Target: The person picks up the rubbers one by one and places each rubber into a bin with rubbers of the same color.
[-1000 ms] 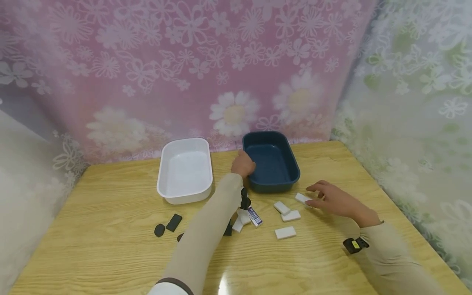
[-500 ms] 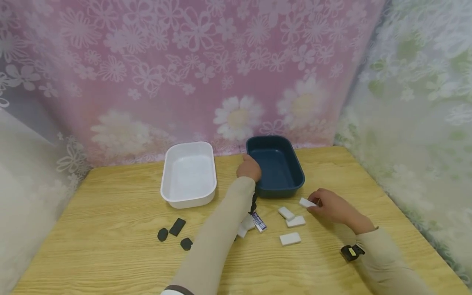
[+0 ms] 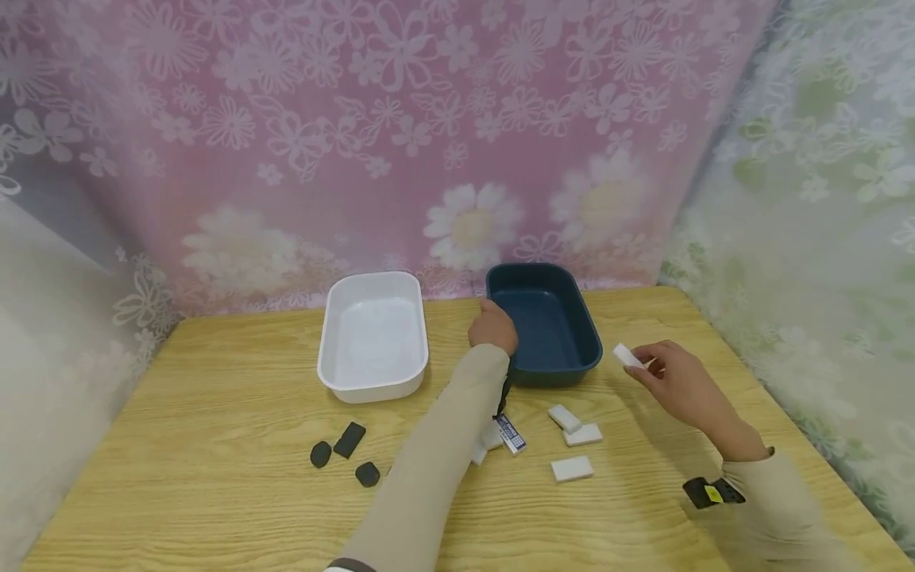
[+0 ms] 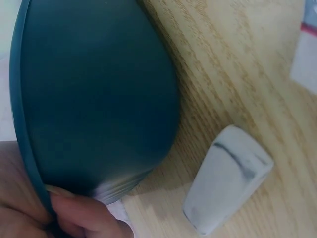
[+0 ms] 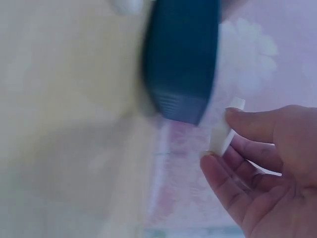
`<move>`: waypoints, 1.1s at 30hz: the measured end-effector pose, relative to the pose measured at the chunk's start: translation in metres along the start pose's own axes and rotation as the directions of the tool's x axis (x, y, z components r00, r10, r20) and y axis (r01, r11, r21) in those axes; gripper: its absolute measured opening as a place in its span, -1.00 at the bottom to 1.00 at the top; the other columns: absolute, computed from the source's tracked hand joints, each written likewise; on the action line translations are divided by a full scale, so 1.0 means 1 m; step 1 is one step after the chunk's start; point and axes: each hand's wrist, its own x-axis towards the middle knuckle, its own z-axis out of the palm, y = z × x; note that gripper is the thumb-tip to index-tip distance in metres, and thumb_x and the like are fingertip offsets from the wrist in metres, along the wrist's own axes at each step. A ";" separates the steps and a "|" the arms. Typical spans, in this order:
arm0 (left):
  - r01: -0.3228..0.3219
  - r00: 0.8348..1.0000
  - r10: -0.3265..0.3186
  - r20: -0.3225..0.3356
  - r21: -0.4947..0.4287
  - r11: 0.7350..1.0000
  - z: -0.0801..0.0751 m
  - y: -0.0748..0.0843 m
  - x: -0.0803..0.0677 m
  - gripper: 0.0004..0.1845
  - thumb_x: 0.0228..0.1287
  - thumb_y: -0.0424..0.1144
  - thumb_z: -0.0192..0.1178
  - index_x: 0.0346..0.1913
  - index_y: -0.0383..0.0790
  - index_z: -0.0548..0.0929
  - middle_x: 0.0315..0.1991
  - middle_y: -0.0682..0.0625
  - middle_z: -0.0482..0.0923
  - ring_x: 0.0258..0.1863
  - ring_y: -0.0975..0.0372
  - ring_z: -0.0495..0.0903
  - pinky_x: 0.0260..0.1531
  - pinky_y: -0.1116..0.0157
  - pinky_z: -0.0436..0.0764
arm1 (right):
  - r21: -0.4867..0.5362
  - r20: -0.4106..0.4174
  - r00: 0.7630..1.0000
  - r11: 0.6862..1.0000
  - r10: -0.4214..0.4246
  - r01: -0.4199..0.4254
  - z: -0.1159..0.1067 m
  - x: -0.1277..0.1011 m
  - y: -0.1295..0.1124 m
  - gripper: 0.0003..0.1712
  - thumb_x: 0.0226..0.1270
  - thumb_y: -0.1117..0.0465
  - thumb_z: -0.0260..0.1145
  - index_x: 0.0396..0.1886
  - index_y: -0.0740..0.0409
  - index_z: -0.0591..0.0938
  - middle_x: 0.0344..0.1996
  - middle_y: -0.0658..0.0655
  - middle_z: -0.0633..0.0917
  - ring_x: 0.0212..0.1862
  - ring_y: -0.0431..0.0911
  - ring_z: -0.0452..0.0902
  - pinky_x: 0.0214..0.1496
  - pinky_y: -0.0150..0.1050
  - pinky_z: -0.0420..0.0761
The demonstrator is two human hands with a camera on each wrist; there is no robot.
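Observation:
My right hand [image 3: 682, 387] pinches a white eraser [image 3: 626, 355] between thumb and fingers, raised above the table just right of the dark blue bin [image 3: 557, 379]. In the right wrist view that eraser [image 5: 223, 131] shows its narrow side. My left hand [image 3: 493, 330] holds the near left rim of the bin; in the left wrist view the thumb and fingers [image 4: 81, 213] are curled over the rim. A smudged white eraser [image 4: 228, 181] lies on the table beside the bin's wall there. More white erasers [image 3: 572, 469] lie in front of the bin, one with a printed sleeve [image 3: 511, 435], partly beneath the left forearm.
A white bin [image 3: 375, 389] stands left of the blue one, with nothing in it. Several small dark pieces [image 3: 349, 439], one rectangular and others rounded, lie in front of it on the wooden table [image 3: 214, 445]. A pink floral cloth [image 3: 343, 119] hangs behind.
My right hand has closed its fingers on the white eraser, lifted it off the table and carried it slightly up and right. The left hand stays at the blue bin's rim.

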 end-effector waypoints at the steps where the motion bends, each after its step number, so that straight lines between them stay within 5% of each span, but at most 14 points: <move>1: 0.004 1.000 -0.004 -0.005 -0.002 1.000 0.000 0.001 0.000 -0.19 0.32 -0.16 0.14 0.47 -0.36 -0.03 -0.73 -0.01 0.48 -0.75 0.22 0.51 -0.72 0.28 0.49 | 0.001 -0.020 1.000 1.000 -0.005 0.005 -0.004 0.003 -0.002 -0.66 0.37 0.22 0.25 -0.02 0.42 0.57 -0.18 0.32 0.54 -0.29 0.09 0.53 -0.33 -0.03 0.54; 8: 0.039 0.998 -0.040 -0.054 -0.016 0.999 0.001 0.005 -0.003 -0.28 0.34 -0.15 0.14 0.43 -0.34 0.08 -0.62 -0.02 0.58 -0.60 0.22 0.62 -0.59 0.28 0.59 | 0.025 -0.039 0.995 0.995 -0.093 0.094 -0.013 0.036 -0.018 -0.69 0.37 0.23 0.26 -0.02 0.36 0.60 -0.19 0.26 0.55 -0.25 0.08 0.55 -0.20 0.06 0.56; 20: 0.091 0.989 -0.096 -0.114 -0.049 0.995 -0.004 0.008 -0.008 -0.65 0.37 -0.17 0.10 0.09 -0.25 0.34 -0.35 -0.05 0.68 -0.34 0.18 0.68 -0.38 0.26 0.62 | -0.017 0.156 0.963 0.974 -0.219 0.224 0.041 0.099 -0.036 -0.73 0.30 0.26 0.31 -0.07 0.32 0.65 -0.29 0.13 0.58 -0.32 -0.07 0.47 -0.25 -0.09 0.51; 33: 0.077 0.993 -0.085 -0.085 -0.086 0.993 -0.003 0.005 -0.006 -0.44 0.27 -0.12 0.21 0.22 -0.27 0.27 -0.29 -0.07 0.68 -0.28 0.15 0.67 -0.32 0.23 0.62 | -0.042 0.325 0.925 0.974 -0.198 0.223 0.063 0.114 -0.044 -0.78 0.30 0.31 0.30 -0.13 0.37 0.66 -0.22 0.22 0.65 -0.12 0.11 0.56 -0.07 0.00 0.54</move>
